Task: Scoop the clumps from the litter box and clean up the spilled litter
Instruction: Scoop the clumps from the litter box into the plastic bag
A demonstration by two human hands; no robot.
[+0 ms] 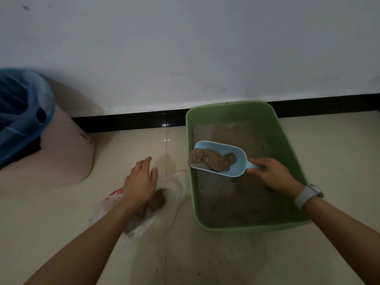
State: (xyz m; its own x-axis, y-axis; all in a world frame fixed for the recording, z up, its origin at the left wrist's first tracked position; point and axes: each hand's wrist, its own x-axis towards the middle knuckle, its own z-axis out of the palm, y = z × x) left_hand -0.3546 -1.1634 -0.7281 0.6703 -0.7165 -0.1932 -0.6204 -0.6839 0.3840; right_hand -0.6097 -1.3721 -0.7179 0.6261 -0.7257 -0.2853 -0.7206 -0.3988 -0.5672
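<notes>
A green litter box (285, 140) with a thin layer of grey litter stands on the floor by the wall. My right hand (271, 174) grips the handle of a light blue scoop (236, 149) held over the box's left side. Three brown clumps (209, 157) lie in the scoop. Left of the box a clear plastic bag (174, 194) with red print lies on the floor, with clumps (158, 199) in it. My left hand (141, 182) hovers over the bag with relaxed fingers, holding nothing.
A pink bin (67, 155) lined with a blue bag (22, 112) stands at the left against the white wall. A black skirting board (131, 120) runs along the wall. Small litter specks (198, 273) lie on the beige tiled floor near the front.
</notes>
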